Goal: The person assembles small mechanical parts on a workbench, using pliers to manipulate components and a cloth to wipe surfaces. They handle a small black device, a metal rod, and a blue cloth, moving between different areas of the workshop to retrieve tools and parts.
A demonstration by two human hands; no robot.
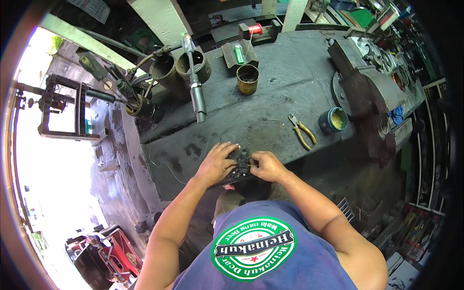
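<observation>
A small dark metal part (240,159) with thin wire on it lies at the near edge of a grimy dark workbench (270,92). My left hand (216,163) presses down on its left side, fingers spread over it. My right hand (266,166) grips its right side, fingertips pinched at the part's edge. Most of the part is hidden under both hands. A thin wire strand (169,169) trails off to the left over the bench.
Yellow-handled pliers (302,131) lie just right of my hands, next to a blue tin (334,120). A rusty can (247,79), a red wire spool (255,29), two dark cylinders (180,69) and a grey tool (196,94) stand farther back. A large bench vise (367,87) fills the right side.
</observation>
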